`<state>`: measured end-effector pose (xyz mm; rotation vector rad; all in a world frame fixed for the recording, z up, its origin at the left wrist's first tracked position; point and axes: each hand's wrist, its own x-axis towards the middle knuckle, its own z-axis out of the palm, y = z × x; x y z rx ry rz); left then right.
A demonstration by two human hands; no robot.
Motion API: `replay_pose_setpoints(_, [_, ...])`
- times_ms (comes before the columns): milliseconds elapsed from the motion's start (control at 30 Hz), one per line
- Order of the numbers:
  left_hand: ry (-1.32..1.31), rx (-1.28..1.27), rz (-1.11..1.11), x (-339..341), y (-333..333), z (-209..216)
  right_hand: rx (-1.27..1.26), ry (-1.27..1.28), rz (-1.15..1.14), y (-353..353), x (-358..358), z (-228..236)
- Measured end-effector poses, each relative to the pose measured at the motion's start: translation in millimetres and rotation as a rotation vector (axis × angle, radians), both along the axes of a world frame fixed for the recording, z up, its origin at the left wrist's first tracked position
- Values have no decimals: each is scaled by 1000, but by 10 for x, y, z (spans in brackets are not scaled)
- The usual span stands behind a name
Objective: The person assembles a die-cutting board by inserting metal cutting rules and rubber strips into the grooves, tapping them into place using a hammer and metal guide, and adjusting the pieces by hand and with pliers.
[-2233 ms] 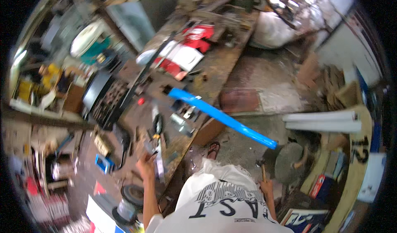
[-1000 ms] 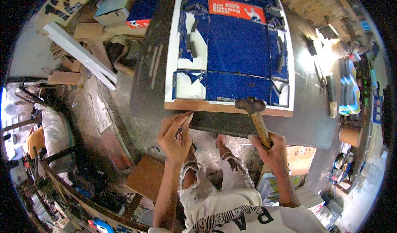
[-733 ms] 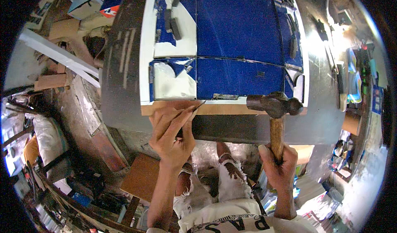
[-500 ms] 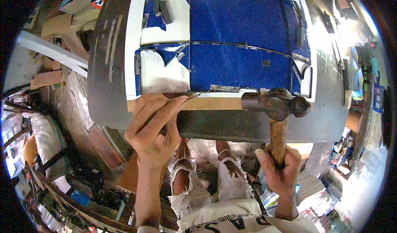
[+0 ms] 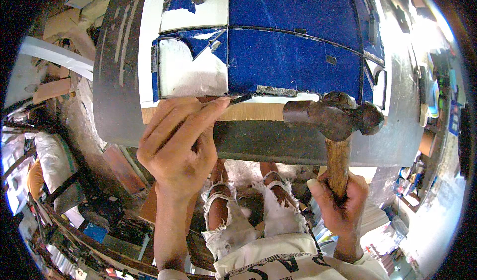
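My left hand (image 5: 179,136) is at the near edge of a blue and white panel (image 5: 293,64), its thumb and fingers pinched on a thin dark strip (image 5: 241,100). The strip's far end points right along the edge; its other end is hidden by the fingers. To the right, my right hand (image 5: 343,200) is wrapped round the wooden handle of a ball-peen hammer (image 5: 338,118). The hammer's dark metal head appears over the panel's near edge, flat face toward the left. A gap separates it from the strip.
The panel, with its bare wood edge (image 5: 258,112), lies on a dark rounded bench (image 5: 278,141). Short dark strips (image 5: 276,90) sit on the panel. Cardboard pieces (image 5: 52,89) and a white beam (image 5: 59,56) are at left, stacked papers (image 5: 380,218) at lower right.
The panel sits higher and looks larger in the picture. The strip's visible end now looks darker and reaches a little farther right. Both hands keep their grips.
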<state>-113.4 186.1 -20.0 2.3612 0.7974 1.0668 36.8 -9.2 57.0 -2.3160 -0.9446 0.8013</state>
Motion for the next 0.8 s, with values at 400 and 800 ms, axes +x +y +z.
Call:
replay_pose_setpoints(400, [60, -15, -43, -19, 22, 46, 40, 120, -95, 51, -28, 16])
replay_pose_setpoints(800, [21, 32, -16, -15, 6, -25, 100, 171, -150, 111, -76, 112])
